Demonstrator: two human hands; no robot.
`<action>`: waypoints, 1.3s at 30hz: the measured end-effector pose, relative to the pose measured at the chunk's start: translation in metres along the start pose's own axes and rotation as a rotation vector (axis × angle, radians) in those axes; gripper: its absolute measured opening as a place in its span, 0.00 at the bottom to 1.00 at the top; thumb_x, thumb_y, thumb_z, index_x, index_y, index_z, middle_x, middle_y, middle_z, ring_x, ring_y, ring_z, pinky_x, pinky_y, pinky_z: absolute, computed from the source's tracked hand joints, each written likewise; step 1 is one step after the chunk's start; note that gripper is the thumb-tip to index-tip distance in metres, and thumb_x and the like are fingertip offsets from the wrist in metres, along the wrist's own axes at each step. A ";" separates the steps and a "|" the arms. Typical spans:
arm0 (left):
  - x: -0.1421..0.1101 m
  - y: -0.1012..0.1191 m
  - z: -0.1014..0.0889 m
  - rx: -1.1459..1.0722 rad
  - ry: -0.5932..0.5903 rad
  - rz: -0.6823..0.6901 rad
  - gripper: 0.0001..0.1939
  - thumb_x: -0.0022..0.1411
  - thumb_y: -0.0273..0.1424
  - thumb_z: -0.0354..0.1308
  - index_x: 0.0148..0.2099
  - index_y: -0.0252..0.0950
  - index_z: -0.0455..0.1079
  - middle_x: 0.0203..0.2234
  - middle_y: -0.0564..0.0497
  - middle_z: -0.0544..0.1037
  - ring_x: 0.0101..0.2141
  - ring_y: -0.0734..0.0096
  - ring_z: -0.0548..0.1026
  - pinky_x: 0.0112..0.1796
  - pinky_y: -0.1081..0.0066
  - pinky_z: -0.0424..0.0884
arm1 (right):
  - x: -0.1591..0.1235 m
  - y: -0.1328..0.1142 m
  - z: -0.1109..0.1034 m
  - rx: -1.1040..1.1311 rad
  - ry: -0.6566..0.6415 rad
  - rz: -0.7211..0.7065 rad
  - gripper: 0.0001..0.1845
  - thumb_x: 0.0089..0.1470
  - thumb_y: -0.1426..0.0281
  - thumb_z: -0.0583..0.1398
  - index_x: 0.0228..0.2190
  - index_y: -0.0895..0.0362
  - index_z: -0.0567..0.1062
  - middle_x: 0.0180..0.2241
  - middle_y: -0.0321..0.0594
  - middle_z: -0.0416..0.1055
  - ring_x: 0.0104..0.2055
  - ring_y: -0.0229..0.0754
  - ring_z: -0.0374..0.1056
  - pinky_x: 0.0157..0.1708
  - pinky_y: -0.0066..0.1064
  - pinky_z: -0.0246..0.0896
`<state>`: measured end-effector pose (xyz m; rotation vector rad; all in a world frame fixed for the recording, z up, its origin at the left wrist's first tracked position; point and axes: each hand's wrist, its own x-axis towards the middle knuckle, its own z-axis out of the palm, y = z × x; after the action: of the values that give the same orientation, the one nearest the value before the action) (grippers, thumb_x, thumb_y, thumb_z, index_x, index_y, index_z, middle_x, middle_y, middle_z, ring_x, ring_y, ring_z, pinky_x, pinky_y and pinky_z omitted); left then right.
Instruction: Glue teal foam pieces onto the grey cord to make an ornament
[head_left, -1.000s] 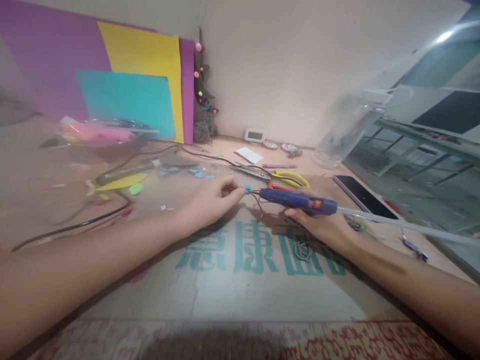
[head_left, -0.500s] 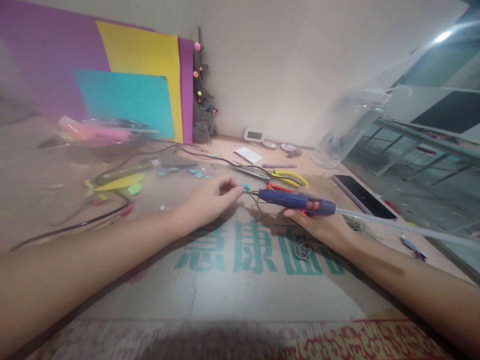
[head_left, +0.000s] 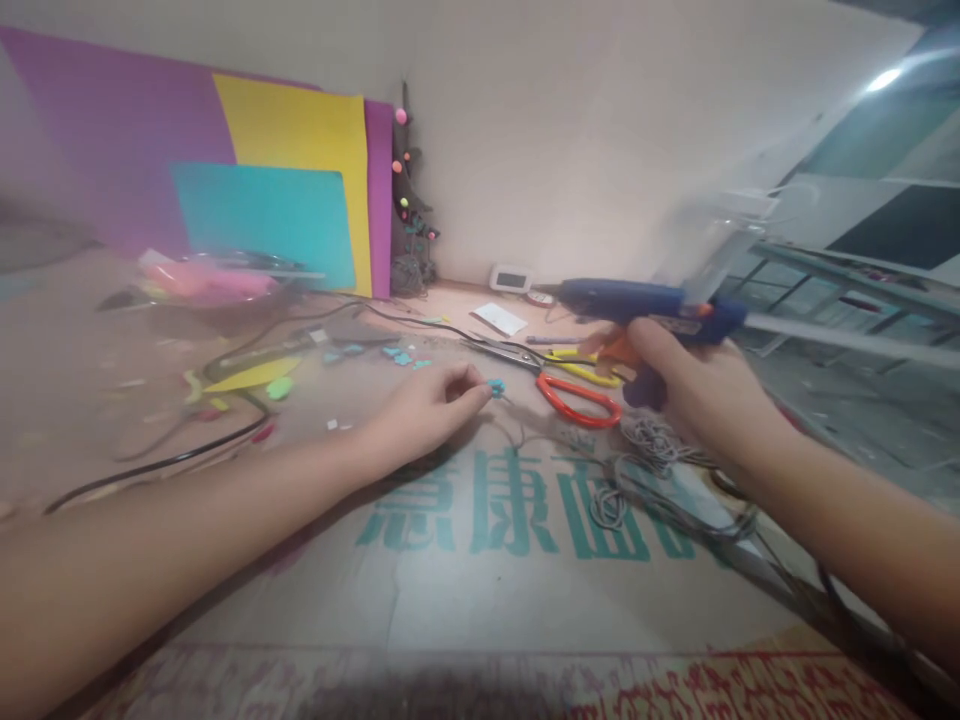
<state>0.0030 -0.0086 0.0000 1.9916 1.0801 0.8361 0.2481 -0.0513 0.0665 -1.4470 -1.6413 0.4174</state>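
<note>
Between the thumb and fingers of my left hand [head_left: 442, 405] is a small teal foam flower [head_left: 496, 388], held low over the printed sheet. My right hand [head_left: 694, 375] is wrapped round the grip of a blue hot glue gun [head_left: 630, 300]. The gun is raised, its nozzle pointing left, and a clear glue stick [head_left: 817, 333] sticks out of its back. Below the gun lie scissors [head_left: 577, 400] with red and yellow handles. Loops of thin grey cord [head_left: 652, 445] rest under my right wrist.
Purple, yellow and teal sheets [head_left: 270, 220] lean on the wall beside a twig with coloured balls [head_left: 403, 200]. A white digital clock [head_left: 511, 278] stands at the back. A dark cable [head_left: 172, 457] crosses the left side. Teal foam scraps [head_left: 401, 355] and a yellow leaf shape [head_left: 251, 374] lie about.
My right hand has lifted the glue gun up and right, away from the foam flower. The red scissor handle and grey cord now show. My left hand has stayed nearly still, holding the flower.
</note>
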 end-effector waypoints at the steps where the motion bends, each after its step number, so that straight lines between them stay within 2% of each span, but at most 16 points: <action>1: 0.000 -0.001 0.001 0.004 0.005 0.013 0.14 0.63 0.41 0.51 0.32 0.36 0.67 0.23 0.55 0.70 0.23 0.74 0.65 0.25 0.74 0.58 | 0.010 -0.004 -0.001 0.001 -0.001 0.002 0.20 0.56 0.52 0.57 0.32 0.55 0.79 0.35 0.43 0.78 0.34 0.45 0.73 0.28 0.32 0.68; 4: 0.002 -0.006 0.003 0.014 0.009 0.029 0.14 0.63 0.41 0.51 0.32 0.36 0.67 0.23 0.55 0.70 0.24 0.73 0.65 0.25 0.74 0.58 | 0.049 -0.009 0.001 -0.113 -0.033 -0.004 0.19 0.53 0.55 0.61 0.33 0.58 0.79 0.31 0.44 0.77 0.29 0.42 0.71 0.25 0.30 0.66; 6: 0.003 -0.009 0.003 0.019 -0.003 0.017 0.15 0.63 0.42 0.51 0.32 0.36 0.66 0.23 0.55 0.71 0.24 0.72 0.66 0.26 0.73 0.59 | 0.077 -0.002 0.008 -0.167 -0.055 -0.017 0.20 0.52 0.55 0.62 0.36 0.59 0.79 0.31 0.44 0.76 0.28 0.41 0.69 0.24 0.30 0.65; 9: 0.004 -0.008 0.002 0.041 -0.005 0.006 0.15 0.63 0.42 0.51 0.32 0.36 0.66 0.24 0.54 0.72 0.26 0.70 0.68 0.27 0.72 0.60 | 0.113 0.023 0.027 -0.201 -0.154 -0.041 0.21 0.53 0.57 0.61 0.43 0.58 0.76 0.37 0.45 0.77 0.33 0.42 0.69 0.30 0.31 0.67; 11: 0.003 -0.006 0.001 0.053 0.000 0.009 0.14 0.63 0.41 0.51 0.31 0.36 0.66 0.24 0.54 0.71 0.27 0.70 0.68 0.27 0.72 0.59 | 0.129 0.042 0.041 -0.247 -0.232 -0.041 0.19 0.56 0.60 0.59 0.45 0.58 0.75 0.42 0.44 0.76 0.38 0.42 0.70 0.38 0.32 0.67; 13: 0.003 -0.003 0.001 0.051 -0.001 0.016 0.14 0.63 0.40 0.51 0.31 0.36 0.66 0.24 0.55 0.71 0.26 0.71 0.67 0.27 0.72 0.59 | 0.138 0.059 0.054 -0.283 -0.237 -0.005 0.16 0.57 0.62 0.59 0.42 0.61 0.76 0.40 0.46 0.77 0.39 0.43 0.71 0.41 0.32 0.66; 15: 0.003 -0.001 0.000 0.040 -0.009 0.022 0.14 0.63 0.40 0.51 0.30 0.36 0.65 0.23 0.55 0.70 0.26 0.71 0.66 0.28 0.72 0.59 | 0.143 0.072 0.062 -0.314 -0.248 0.025 0.16 0.57 0.62 0.58 0.40 0.62 0.76 0.37 0.47 0.78 0.37 0.43 0.72 0.39 0.32 0.65; 20: 0.003 0.000 0.000 0.039 -0.022 0.008 0.14 0.63 0.40 0.51 0.30 0.36 0.65 0.24 0.55 0.70 0.27 0.71 0.67 0.29 0.71 0.59 | 0.149 0.087 0.063 -0.394 -0.270 0.031 0.19 0.58 0.60 0.58 0.42 0.63 0.76 0.39 0.48 0.78 0.38 0.43 0.72 0.39 0.30 0.64; 24: 0.003 -0.002 0.000 0.031 -0.021 0.004 0.14 0.63 0.41 0.50 0.31 0.36 0.65 0.24 0.54 0.71 0.27 0.70 0.67 0.28 0.71 0.59 | 0.147 0.085 0.048 -0.474 -0.283 0.027 0.21 0.56 0.57 0.60 0.44 0.60 0.76 0.40 0.46 0.78 0.38 0.43 0.72 0.38 0.30 0.63; 28: 0.003 -0.002 0.001 0.031 -0.020 0.005 0.14 0.63 0.41 0.50 0.31 0.36 0.66 0.24 0.54 0.71 0.26 0.70 0.68 0.27 0.71 0.59 | 0.134 0.081 0.026 -0.563 -0.221 0.018 0.26 0.54 0.57 0.61 0.49 0.61 0.73 0.44 0.51 0.76 0.39 0.46 0.71 0.38 0.32 0.62; 34: 0.002 -0.004 0.002 0.053 -0.047 0.029 0.14 0.63 0.41 0.50 0.31 0.36 0.66 0.24 0.54 0.71 0.27 0.70 0.68 0.28 0.72 0.60 | 0.107 0.072 0.006 -0.589 -0.124 -0.095 0.13 0.55 0.70 0.58 0.42 0.58 0.75 0.40 0.46 0.76 0.40 0.44 0.69 0.41 0.33 0.62; 39: 0.002 -0.006 0.003 0.061 -0.034 0.059 0.13 0.63 0.39 0.51 0.32 0.36 0.68 0.25 0.53 0.73 0.28 0.69 0.69 0.29 0.71 0.61 | 0.086 0.046 0.014 -0.499 -0.150 -0.243 0.10 0.54 0.71 0.57 0.38 0.55 0.76 0.33 0.41 0.77 0.33 0.43 0.69 0.34 0.32 0.62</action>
<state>0.0040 -0.0056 -0.0064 2.0904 1.0435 0.8056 0.2715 0.0443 0.0581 -1.5671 -2.1172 -0.0302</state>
